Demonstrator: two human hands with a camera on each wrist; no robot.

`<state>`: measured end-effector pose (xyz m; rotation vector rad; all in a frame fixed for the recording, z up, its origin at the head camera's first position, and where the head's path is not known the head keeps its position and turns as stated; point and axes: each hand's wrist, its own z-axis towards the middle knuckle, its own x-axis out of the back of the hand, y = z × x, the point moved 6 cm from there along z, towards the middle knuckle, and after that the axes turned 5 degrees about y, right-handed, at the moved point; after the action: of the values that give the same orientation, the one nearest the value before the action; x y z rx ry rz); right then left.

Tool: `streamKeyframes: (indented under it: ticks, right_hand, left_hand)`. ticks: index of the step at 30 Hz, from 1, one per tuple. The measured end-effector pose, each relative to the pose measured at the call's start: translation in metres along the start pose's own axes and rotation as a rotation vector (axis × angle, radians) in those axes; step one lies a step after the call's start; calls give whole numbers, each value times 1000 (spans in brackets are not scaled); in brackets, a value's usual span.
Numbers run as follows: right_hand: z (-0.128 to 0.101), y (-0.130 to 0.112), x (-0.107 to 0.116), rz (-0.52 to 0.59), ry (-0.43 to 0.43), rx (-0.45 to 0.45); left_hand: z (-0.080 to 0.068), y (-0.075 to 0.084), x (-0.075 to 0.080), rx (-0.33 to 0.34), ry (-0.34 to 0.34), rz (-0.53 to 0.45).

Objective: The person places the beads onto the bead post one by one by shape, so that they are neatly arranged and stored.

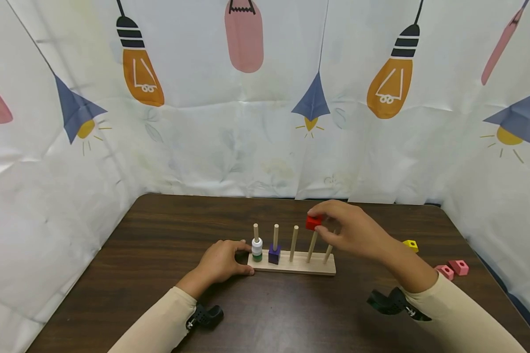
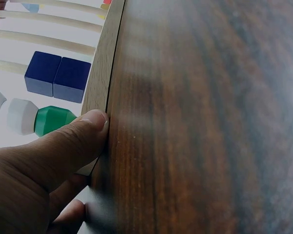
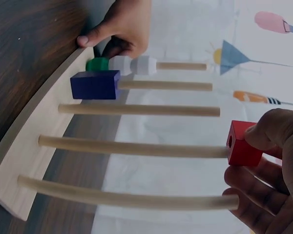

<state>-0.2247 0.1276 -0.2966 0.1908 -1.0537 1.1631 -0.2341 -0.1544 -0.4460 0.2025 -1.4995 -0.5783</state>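
A wooden peg rack [image 1: 291, 267] with a row of upright pegs stands on the table. My left hand [image 1: 220, 262] grips its left end, the thumb along the front edge of the base. On the leftmost peg sit a green bead [image 2: 53, 120] at the bottom and two white beads [image 3: 143, 65] above it. Dark blue cubes [image 2: 71, 78] are stacked on the peg beside it. My right hand [image 1: 351, 230] pinches a red cube [image 3: 244, 144] between thumb and fingers, right at the top of the fourth peg [image 3: 136, 147]. Its hole faces that peg's tip.
To the right on the dark wooden table [image 1: 159, 235] lie a yellow cube [image 1: 410, 245] and two pink cubes [image 1: 459, 267], near the right forearm. A white printed cloth [image 1: 265, 147] hangs behind and at both sides of the table.
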Motion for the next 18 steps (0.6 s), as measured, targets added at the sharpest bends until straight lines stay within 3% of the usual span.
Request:
streamKeyframes:
  ticks: [18]
  right_hand:
    - [19,-12,-22,37,-24,41]
  left_hand:
    - [0,-1,-1,2,-6,2]
